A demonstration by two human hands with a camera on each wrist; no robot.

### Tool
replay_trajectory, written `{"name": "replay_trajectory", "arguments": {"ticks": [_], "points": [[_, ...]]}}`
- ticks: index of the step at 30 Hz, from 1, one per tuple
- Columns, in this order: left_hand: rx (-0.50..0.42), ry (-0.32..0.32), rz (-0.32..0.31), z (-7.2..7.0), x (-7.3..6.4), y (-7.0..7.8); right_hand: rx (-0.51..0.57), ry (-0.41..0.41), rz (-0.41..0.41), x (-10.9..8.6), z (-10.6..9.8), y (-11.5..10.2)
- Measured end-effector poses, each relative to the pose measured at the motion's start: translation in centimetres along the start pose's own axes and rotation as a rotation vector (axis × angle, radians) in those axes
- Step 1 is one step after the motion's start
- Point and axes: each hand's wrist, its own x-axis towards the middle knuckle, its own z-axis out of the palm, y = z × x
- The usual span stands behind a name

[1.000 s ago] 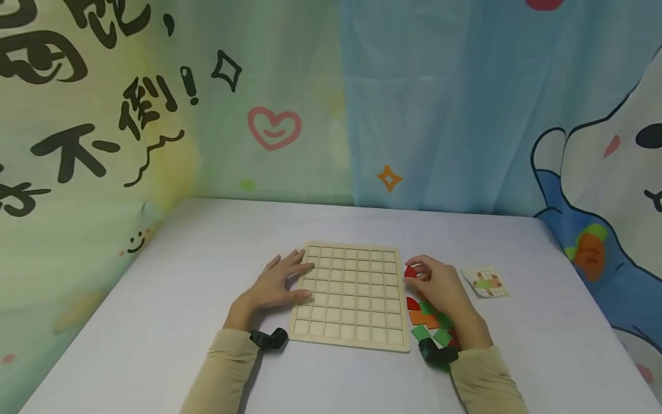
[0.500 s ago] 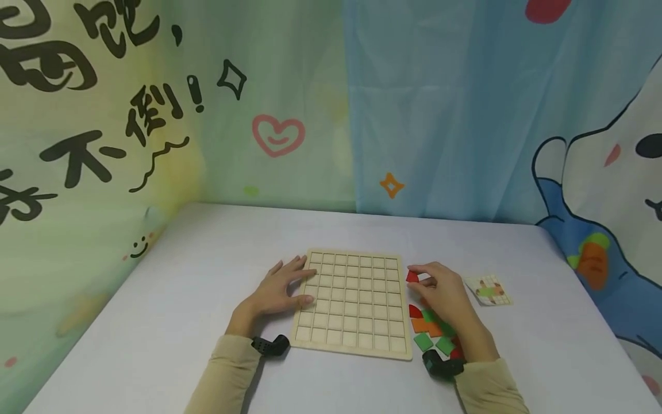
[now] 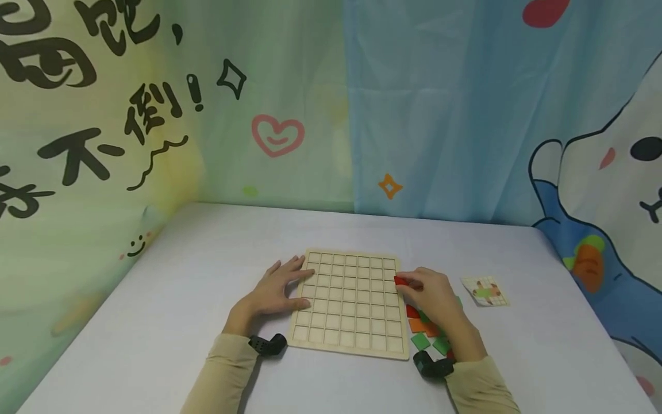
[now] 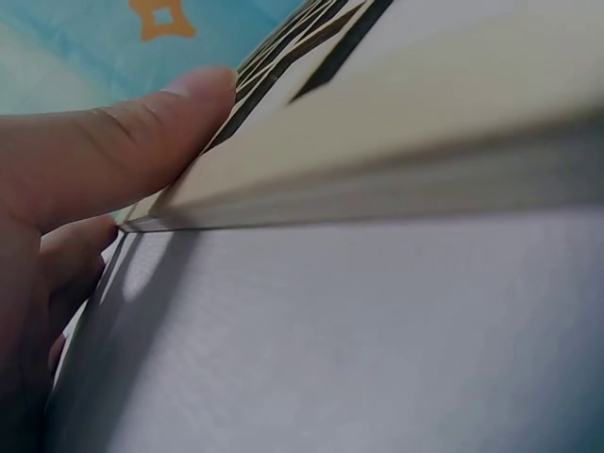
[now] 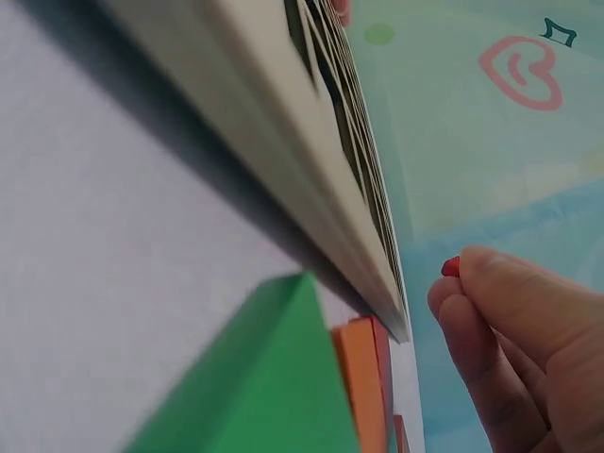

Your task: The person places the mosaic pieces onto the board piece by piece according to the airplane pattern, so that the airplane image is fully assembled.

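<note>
A wooden grid board (image 3: 351, 305) lies flat on the white table. My left hand (image 3: 275, 294) rests on its left edge with fingers spread and straight; in the left wrist view the thumb (image 4: 142, 132) lies on the rim. Between thumb and fingers, my right hand (image 3: 433, 294) pinches a small red tile (image 3: 400, 280) over the board's right edge. Only a bit of that red tile (image 5: 451, 267) shows past the fingertips in the right wrist view, so its full shape is hidden there.
Loose red, orange (image 3: 416, 325) and green tiles (image 3: 420, 341) lie right of the board, partly under my right forearm. A small printed pattern card (image 3: 486, 291) lies farther right. Printed curtains (image 3: 439, 115) hang behind the table.
My right hand has moved left with the red tile, from beside the board to over its right edge. The left hand stays on the board's left edge.
</note>
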Motion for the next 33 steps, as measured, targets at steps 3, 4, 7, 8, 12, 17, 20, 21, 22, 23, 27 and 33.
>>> {"name": "replay_trajectory", "arguments": {"ticks": [3, 4, 7, 8, 12, 17, 20, 21, 22, 23, 27, 33], "points": [[-0.006, 0.010, 0.016, 0.0, 0.0, 0.0, 0.012, -0.011, 0.018, 0.1, 0.3, 0.0], [-0.011, 0.015, 0.023, -0.1, 0.0, 0.0, 0.024, -0.021, 0.025, 0.2, 0.5, 0.0], [-0.026, 0.023, 0.030, -0.3, 0.0, 0.0, 0.043, -0.040, 0.056, 0.5, 0.9, -0.1], [-0.026, 0.022, 0.030, -0.3, 0.0, 0.0, 0.045, -0.042, 0.065, 0.5, 1.1, -0.1], [-0.024, 0.000, 0.007, -0.4, -0.1, 0.1, 0.051, -0.048, 0.076, 0.5, 1.7, -0.1], [-0.024, -0.012, -0.016, -0.4, -0.1, 0.2, 0.031, -0.056, 0.054, 0.6, 2.0, 0.0], [-0.025, -0.010, -0.013, -0.4, 0.0, 0.3, 0.014, -0.047, 0.044, 0.6, 2.0, 0.0], [-0.024, -0.009, -0.011, -0.5, 0.0, 0.3, 0.006, -0.046, 0.042, 0.6, 2.0, 0.0], [-0.023, -0.008, -0.009, -0.5, 0.0, 0.3, -0.006, -0.045, 0.038, 0.6, 2.0, 0.0], [-0.023, -0.007, -0.005, -0.5, 0.0, 0.3, -0.020, -0.042, 0.033, 0.6, 1.9, -0.1], [-0.028, -0.002, -0.002, -0.5, 0.0, 0.3, -0.094, -0.049, 0.015, 0.6, 1.7, -0.3], [-0.026, -0.002, -0.005, -0.3, 0.0, 0.0, -0.157, -0.100, 0.032, 0.5, 1.4, -0.7]]}}
